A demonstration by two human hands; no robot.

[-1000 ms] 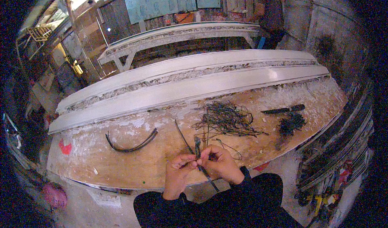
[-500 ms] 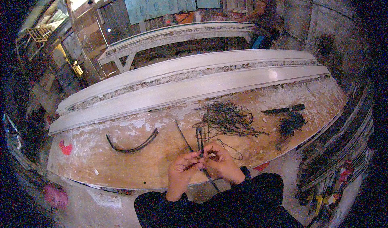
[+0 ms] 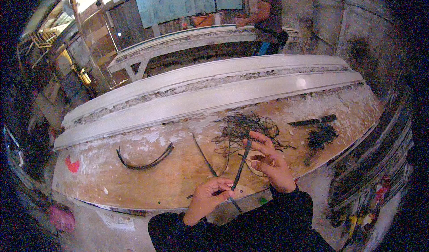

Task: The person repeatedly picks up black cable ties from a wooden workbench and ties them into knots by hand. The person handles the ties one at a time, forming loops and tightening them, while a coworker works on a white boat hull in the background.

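My left hand [image 3: 208, 199] pinches the lower end of a narrow black strip [image 3: 240, 169] between thumb and fingers. The strip slants up toward my right hand [image 3: 272, 165], whose fingers are spread, with fingertips beside its upper end; whether they touch it is unclear. Under my left hand, another dark strip [image 3: 203, 154] lies across the wooden board. Beyond my hands sits a loose tangle of black cord [image 3: 243, 129], partly covered by my right fingers. A curved bundle of dark strips [image 3: 145, 166] rests to the left.
On the board's [image 3: 134, 187] right side lie a black-handled knife [image 3: 313, 120] and a clump of short dark pieces [image 3: 321, 136]. Long white ridges [image 3: 210, 91] border its far side. A red scrap [image 3: 72, 164] is at left. Behind, a person [image 3: 268, 15] stands at another bench [image 3: 178, 44].
My hands have moved apart; the right one has gone up and right with its fingers spreading. The strip between them now shows at full length. The person behind has shifted left.
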